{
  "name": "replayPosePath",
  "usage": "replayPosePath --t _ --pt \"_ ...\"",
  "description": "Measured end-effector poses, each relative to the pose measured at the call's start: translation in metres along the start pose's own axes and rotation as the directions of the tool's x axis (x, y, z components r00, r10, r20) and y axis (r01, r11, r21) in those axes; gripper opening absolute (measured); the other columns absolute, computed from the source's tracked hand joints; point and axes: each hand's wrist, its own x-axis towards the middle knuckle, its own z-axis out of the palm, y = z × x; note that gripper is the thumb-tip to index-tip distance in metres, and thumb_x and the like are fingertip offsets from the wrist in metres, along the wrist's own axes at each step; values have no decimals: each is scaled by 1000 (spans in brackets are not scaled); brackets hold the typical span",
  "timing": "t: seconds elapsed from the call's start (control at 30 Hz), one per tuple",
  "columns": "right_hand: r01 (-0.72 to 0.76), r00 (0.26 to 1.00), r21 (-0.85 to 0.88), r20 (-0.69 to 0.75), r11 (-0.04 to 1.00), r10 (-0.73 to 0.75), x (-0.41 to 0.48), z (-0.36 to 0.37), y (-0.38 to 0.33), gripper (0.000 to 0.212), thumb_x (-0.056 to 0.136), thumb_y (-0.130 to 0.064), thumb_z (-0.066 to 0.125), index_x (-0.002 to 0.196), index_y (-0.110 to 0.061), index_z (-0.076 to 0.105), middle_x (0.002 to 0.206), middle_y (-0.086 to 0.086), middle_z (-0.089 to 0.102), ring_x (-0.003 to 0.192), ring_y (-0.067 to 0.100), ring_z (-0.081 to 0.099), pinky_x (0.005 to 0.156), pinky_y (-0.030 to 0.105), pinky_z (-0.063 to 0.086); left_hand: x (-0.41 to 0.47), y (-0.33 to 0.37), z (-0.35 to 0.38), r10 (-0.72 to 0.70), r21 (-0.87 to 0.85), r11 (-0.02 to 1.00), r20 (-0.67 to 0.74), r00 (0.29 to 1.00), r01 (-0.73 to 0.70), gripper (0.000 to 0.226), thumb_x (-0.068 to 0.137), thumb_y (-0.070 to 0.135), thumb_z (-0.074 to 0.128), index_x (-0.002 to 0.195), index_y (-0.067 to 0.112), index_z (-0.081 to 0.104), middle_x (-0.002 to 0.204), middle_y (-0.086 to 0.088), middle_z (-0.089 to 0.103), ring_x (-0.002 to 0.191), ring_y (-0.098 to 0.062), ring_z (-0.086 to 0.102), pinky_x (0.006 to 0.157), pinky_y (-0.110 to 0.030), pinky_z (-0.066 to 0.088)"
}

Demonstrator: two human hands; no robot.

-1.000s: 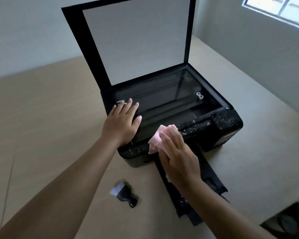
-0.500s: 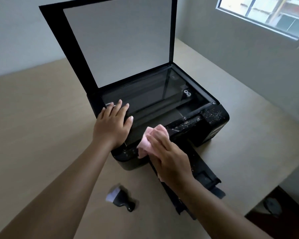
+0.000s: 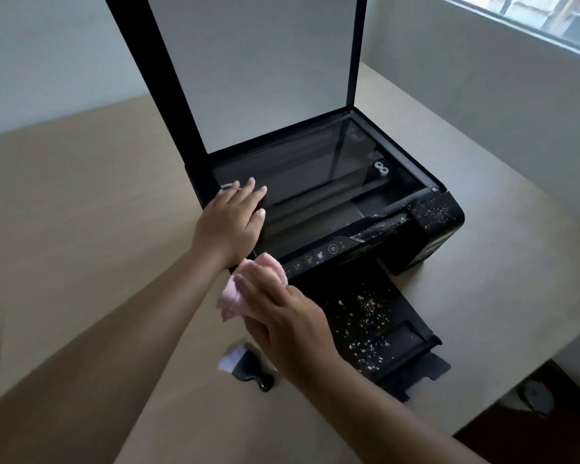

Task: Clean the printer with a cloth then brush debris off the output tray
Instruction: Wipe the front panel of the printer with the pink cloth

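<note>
Two hands, one printer (image 3: 426,236), one cloth (image 3: 268,266), one brush (image 3: 248,366).
One left hand (image 3: 228,226), one right hand (image 3: 288,326). One raised lid (image 3: 265,72) beyond the left hand; two white rings (image 3: 381,169) to its right, under the glass. One output tray (image 3: 399,346) right of the right hand, its pale flecks too many to count. One table (image 3: 81,229), one window (image 3: 533,15).

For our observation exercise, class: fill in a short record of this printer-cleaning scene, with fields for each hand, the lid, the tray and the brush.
Left hand: flat on left top edge of the black plastic printer
Right hand: holds pink fabric cloth at the front left corner
Scanner lid: raised
Output tray: extended, speckled with pale debris
Brush: small, black-handled, white-bristled, lying on the tan table
</note>
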Motion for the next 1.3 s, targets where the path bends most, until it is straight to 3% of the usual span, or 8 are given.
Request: replayPosePath --t 0.23,0.43,0.6,0.67,0.83,1.0,1.17,1.3 --pt "-193 977 -70 -101 979 185 0 -17 29 39 91 -37 50 128 -26 60 133 -4 58 68 28 64 46 37 51 2 -13 -1 70 26 997 -18 997 -70 48 99 40 32 146 33 40 159 8 30 148 -16 20 120 -35 10" --pt "31 999 -73 24 997 -29 1 -15 20 44 95 -41 51 138 -32 51 141 -11 52 62 21 61 49 35 51 2 -20 0 74 36 997 -29 997 -73 44 103 37 35 146 35 40 159 10 28 148 -14 18 120 -35 8" --pt "-338 931 -94 -179 936 318 -4 -54 104 43 98 -38 48 141 -35 45 155 -21 33 116 19 62 72 42 60 1 -18 0 65 36 997 -33 997 -63 44 103 39 32 146 36 38 160 11 27 149 -13 16 121 -37 8" --pt "-417 890 -35 -218 908 400 3 -47 98 43 98 -39 44 140 -31 47 154 -19 34 122 21 58 77 45 59 1 -16 0 60 37 998 -29 998 -59 44 103 39 32 146 36 38 159 11 27 149 -13 16 121 -37 8" --pt "-128 992 -166 -41 978 123 2 -50 97 46 95 -44 44 140 -36 45 150 -19 39 95 20 68 62 39 58 1 -5 -3 -6 80 997 44 999 2 48 103 38 26 150 32 29 163 7 18 151 -15 7 121 -39 0" --pt "-470 858 -15 -242 882 453 -6 -64 143 50 93 -40 34 142 -29 43 157 -13 32 127 26 54 78 45 57 -6 36 10 -188 156 972 64 980 176 74 96 62 22 155 19 13 165 -3 0 151 -23 -7 119 -48 -8" --pt "-174 981 -46 -97 984 169 -14 -49 117 47 96 -36 45 142 -29 46 155 -12 36 117 23 61 77 43 59 -5 37 12 -170 163 971 -26 985 172 75 93 63 26 153 17 23 165 -5 10 151 -25 1 120 -50 0" --pt "-396 907 -78 -191 915 376 -13 -64 146 46 92 -36 37 138 -32 45 155 -17 34 116 29 60 69 46 58 -5 41 14 -171 152 973 -33 985 174 75 92 63 29 152 18 25 164 -4 12 151 -25 3 120 -50 0"
